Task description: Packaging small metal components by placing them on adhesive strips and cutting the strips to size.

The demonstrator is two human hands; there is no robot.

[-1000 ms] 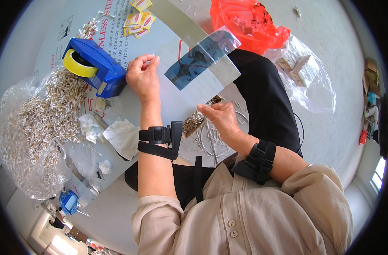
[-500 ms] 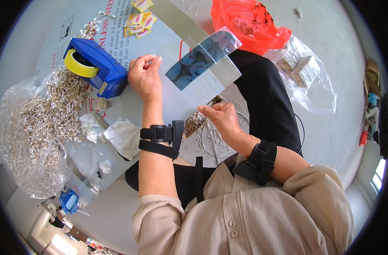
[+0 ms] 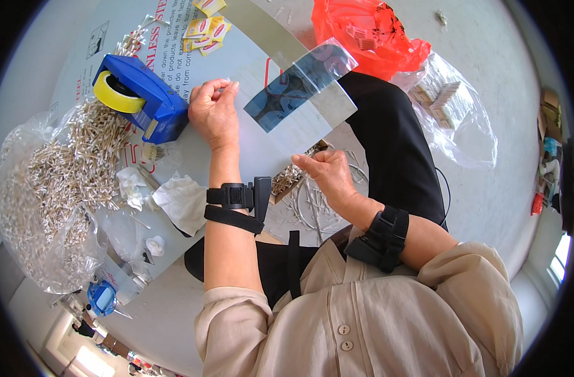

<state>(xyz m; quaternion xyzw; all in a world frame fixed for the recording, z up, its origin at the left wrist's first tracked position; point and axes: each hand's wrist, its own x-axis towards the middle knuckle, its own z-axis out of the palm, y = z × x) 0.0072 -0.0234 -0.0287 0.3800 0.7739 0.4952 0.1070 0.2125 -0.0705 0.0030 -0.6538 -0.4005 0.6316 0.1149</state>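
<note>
My left hand (image 3: 214, 116) rests over the table, just right of the blue tape dispenser (image 3: 142, 94) with its yellow roll. Its thumb and fingers are pinched together, and what sits at their tips is too small to make out. At the table's near right edge, my right hand (image 3: 330, 177) is closed, with the thumb lying along the curled fingers. Whatever it may hold is hidden. Beyond the hands lies a clear plastic packet with dark blue print (image 3: 287, 97). Below the table edge, partly behind my right hand, a box of cotton swabs (image 3: 288, 180) shows.
A large clear bag of cotton swabs (image 3: 60, 188) spreads along the left, beside crumpled white tissue (image 3: 181, 204). Small yellow packets (image 3: 208, 34) lie at the far side. A red plastic bag (image 3: 369, 44) and a clear bag of white packs (image 3: 450, 103) lie beyond my leg (image 3: 397, 138).
</note>
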